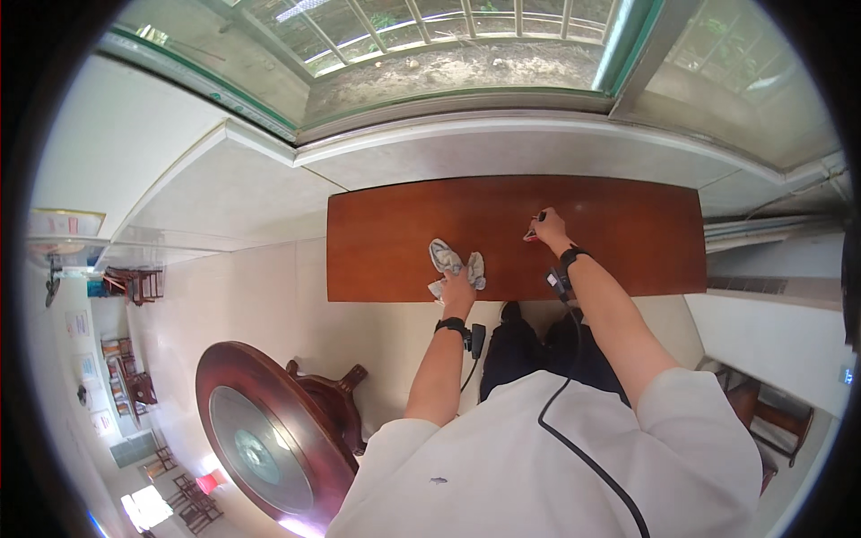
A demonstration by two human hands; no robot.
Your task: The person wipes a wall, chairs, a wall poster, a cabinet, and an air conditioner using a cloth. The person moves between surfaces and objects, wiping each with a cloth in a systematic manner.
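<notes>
A reddish-brown wooden tabletop (390,208) lies before me. My left hand (458,290) is on a crumpled whitish-grey cloth (444,257) near the table's front edge. Folds of the cloth stick out on both sides of my fingers. Farther right and deeper over the table, my right hand (553,227) grips a small red-and-black handheld tool (531,235). Its exact kind is hidden by my fingers, and I cannot tell whether its tip touches the wood.
Behind the table run a tiled wall (471,148) and a barred window (457,67). A round dark-wood table with a glass turntable (259,450) stands on the left. A black cable (592,457) hangs across my shirt. Wooden chairs (773,417) are at the lower right.
</notes>
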